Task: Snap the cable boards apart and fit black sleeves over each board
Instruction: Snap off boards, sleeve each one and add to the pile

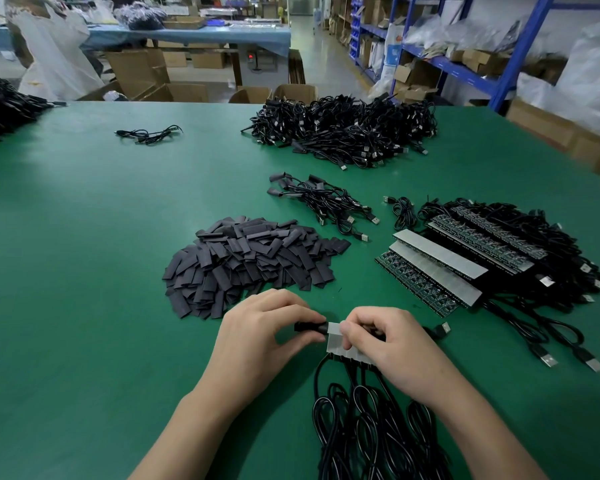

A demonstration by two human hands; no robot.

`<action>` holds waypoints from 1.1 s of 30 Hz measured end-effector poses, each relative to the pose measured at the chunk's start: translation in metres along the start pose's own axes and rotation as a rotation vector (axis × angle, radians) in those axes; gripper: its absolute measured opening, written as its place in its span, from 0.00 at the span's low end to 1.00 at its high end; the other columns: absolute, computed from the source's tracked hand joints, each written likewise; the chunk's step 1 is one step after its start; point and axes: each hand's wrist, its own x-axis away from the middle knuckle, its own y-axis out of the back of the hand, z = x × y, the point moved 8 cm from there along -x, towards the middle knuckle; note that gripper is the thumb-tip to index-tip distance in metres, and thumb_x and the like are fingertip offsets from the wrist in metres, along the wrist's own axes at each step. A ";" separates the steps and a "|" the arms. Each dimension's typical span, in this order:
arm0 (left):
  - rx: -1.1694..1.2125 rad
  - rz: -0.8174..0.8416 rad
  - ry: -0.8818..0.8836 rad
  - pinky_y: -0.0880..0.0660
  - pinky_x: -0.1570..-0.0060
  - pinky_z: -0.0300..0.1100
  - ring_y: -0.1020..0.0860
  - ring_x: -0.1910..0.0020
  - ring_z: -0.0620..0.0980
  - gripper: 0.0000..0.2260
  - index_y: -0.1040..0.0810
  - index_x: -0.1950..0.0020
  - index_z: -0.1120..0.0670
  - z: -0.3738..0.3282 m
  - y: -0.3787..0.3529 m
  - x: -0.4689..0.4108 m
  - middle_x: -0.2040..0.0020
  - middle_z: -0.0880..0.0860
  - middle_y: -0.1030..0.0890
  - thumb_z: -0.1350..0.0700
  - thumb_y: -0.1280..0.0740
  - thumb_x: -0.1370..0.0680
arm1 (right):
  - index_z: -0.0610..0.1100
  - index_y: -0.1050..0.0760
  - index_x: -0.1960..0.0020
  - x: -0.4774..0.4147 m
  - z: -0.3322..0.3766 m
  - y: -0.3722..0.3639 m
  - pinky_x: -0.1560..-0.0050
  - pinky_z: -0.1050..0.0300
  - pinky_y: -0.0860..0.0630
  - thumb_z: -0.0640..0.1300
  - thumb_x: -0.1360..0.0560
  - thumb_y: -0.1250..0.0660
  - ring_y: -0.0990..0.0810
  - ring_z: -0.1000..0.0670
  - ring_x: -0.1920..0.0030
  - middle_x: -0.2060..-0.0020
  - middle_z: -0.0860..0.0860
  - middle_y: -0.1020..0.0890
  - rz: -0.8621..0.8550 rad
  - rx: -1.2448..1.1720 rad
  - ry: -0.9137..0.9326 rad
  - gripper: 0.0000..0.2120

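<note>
We sit at a green table [84, 237]. Our left hand [267, 337] pinches a black sleeve [310, 328] between thumb and fingers. The sleeve lies sideways, long way left to right, and its right end touches the left end of the strip of boards [338, 342]. Our right hand [392, 344] curls over the strip and holds it tight. The strip is pale grey and also runs left to right, dipping a little on the right. It is right in front of us, near the table's front edge. Its black cables [361, 427] hang off the near side and point back at us. A pile of sleeves [250, 261] lies just behind our hands. More board strips [440, 268] are stacked on the right.
</note>
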 end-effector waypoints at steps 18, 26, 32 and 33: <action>0.114 0.009 0.097 0.20 0.51 0.43 0.19 0.52 0.39 0.09 0.12 0.50 0.46 0.004 -0.002 0.002 0.53 0.39 0.18 0.44 0.25 0.26 | 0.52 0.22 0.63 -0.001 0.000 -0.003 0.68 0.59 0.39 0.50 0.19 0.34 0.34 0.57 0.71 0.73 0.56 0.29 0.014 0.001 0.005 0.14; 0.033 0.037 0.000 0.20 0.53 0.43 0.19 0.53 0.40 0.10 0.12 0.50 0.46 -0.003 -0.006 0.001 0.53 0.41 0.17 0.42 0.26 0.25 | 0.53 0.20 0.62 -0.002 -0.003 -0.008 0.66 0.54 0.36 0.50 0.20 0.33 0.35 0.56 0.71 0.74 0.56 0.30 0.017 -0.005 0.019 0.12; -0.018 -0.008 -0.012 0.20 0.55 0.43 0.19 0.55 0.41 0.08 0.12 0.51 0.46 -0.003 -0.003 0.001 0.53 0.41 0.17 0.44 0.25 0.25 | 0.58 0.18 0.56 -0.001 0.000 -0.003 0.68 0.64 0.30 0.52 0.20 0.32 0.24 0.58 0.69 0.69 0.60 0.21 -0.013 0.005 0.036 0.06; -0.020 -0.023 -0.003 0.20 0.56 0.43 0.19 0.55 0.41 0.08 0.12 0.51 0.46 -0.002 -0.001 0.001 0.54 0.41 0.17 0.45 0.24 0.25 | 0.58 0.18 0.54 -0.001 0.000 0.001 0.65 0.62 0.25 0.53 0.20 0.31 0.21 0.58 0.66 0.66 0.59 0.18 -0.037 0.007 0.032 0.05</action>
